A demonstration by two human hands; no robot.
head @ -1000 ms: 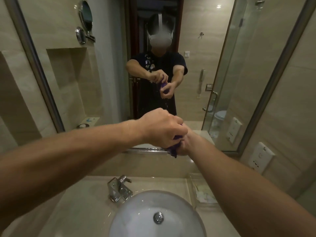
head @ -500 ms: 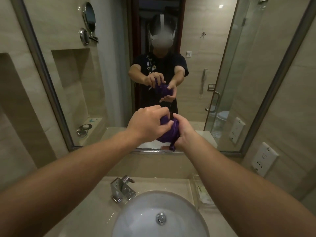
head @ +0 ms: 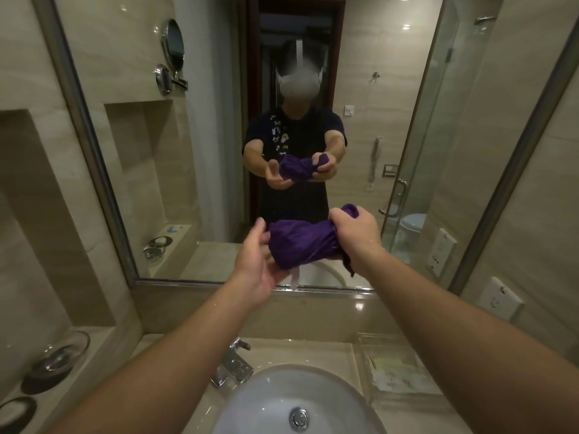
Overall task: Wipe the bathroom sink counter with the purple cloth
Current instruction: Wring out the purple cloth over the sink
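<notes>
I stand in a tiled bathroom: a white basin (head: pixel 297 402) with a chrome tap (head: pixel 233 366), a big wall mirror (head: pixel 219 151) and a glass shower door (head: pixel 416 145).

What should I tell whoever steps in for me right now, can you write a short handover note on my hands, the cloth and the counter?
Right hand: fist closed around one end of the purple cloth, held up in front of the mirror.
Left hand: open, palm cupped under the cloth's other end, fingers not closed on it.
Cloth: bunched into a roll, above the white basin, not touching the counter.
Done: cloth is in hand; water shows on the counter near the faucet.
Left: bring the cloth down and wipe the counter, probably working around the clear tray on the right.
</notes>
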